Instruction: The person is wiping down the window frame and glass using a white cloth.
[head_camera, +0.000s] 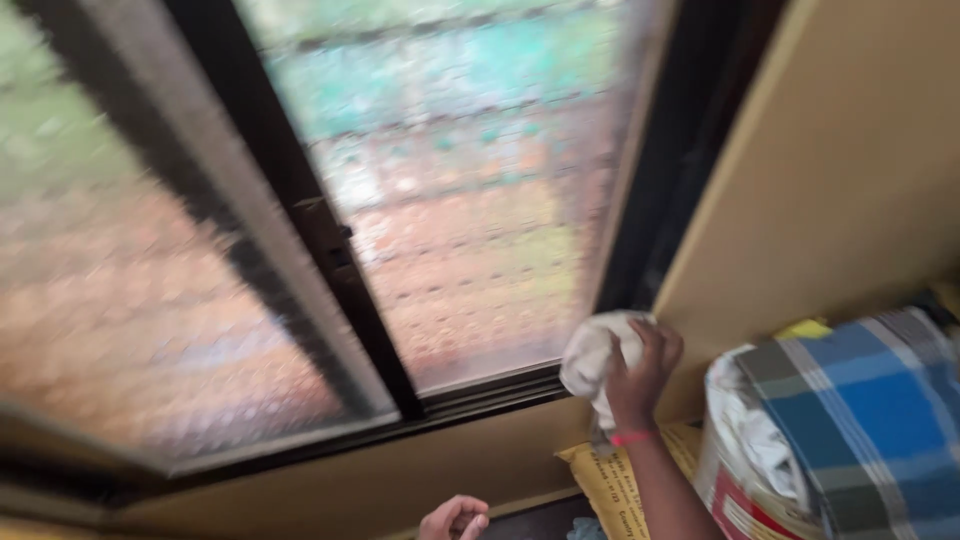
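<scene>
Frosted sliding window glass (450, 190) fills our view. Our right hand (640, 375) grips a crumpled white cloth (592, 358) at its lower right corner; most looks unwiped. Our left hand (455, 518) hangs loosely curled, empty.

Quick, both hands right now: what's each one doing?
Left hand: fingers curled, holding nothing visible, low near the sill.
Right hand: closed on a white cloth, pressed at the window's lower corner.

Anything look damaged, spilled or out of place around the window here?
Nothing stands out. The right hand presses a white cloth at the lower corner of the patterned window pane; the left hand is low and empty. The picture is blurred, so fine damage can't be judged.
</scene>
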